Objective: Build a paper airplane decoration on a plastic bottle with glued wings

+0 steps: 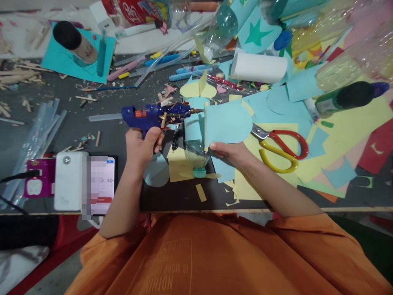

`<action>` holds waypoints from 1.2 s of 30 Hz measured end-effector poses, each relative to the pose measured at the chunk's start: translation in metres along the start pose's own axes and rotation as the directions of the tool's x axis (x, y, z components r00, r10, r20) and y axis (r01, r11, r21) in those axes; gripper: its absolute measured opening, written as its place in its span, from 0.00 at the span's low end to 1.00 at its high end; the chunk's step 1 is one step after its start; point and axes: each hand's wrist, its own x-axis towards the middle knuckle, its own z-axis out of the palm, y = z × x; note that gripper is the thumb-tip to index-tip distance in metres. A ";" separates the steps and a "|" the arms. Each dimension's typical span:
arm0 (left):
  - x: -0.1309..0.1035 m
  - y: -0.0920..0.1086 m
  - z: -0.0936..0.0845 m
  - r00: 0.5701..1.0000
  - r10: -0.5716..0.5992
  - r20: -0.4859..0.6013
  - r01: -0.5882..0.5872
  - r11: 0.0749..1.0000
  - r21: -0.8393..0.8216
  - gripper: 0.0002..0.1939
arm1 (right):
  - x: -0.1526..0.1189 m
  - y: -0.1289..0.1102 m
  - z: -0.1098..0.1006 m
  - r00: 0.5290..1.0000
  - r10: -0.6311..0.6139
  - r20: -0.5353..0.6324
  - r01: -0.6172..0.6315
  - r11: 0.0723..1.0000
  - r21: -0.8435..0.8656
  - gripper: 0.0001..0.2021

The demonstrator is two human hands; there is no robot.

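My left hand (143,147) is wrapped round the handle of a blue hot glue gun (175,110), which has a clear glue stick poking out of its back. The gun's nozzle reaches the top of the left edge of a light blue paper piece (229,123) with one rounded end; whether it touches cannot be told. A thin wooden stick runs down that edge. My right hand (225,149) pinches the piece at its lower left corner. Beneath lies a clear plastic bottle (196,149) with a green cap and blue paper round it, partly hidden by the held piece.
Red and yellow scissors (284,149) lie to the right on yellow paper sheets. A phone (102,184), a white power bank (70,180) and glue sticks (39,139) are at left. Markers, a white paper roll (259,67) and plastic bottles crowd the back.
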 end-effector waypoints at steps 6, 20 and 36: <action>0.000 0.004 0.001 1.000 -0.020 -0.008 0.020 1.000 -0.007 0.31 | -0.001 0.001 0.000 1.000 0.003 0.005 -0.003 1.000 0.009 0.23; 0.000 0.002 0.001 1.000 -0.029 -0.007 0.029 0.999 -0.022 0.27 | -0.002 0.004 -0.005 0.999 0.041 0.001 -0.040 0.995 -0.094 0.21; 0.012 0.000 -0.006 0.976 -0.040 -0.215 0.032 0.999 -0.039 0.24 | 0.000 0.009 -0.014 0.996 0.047 0.075 -0.039 0.994 -0.103 0.22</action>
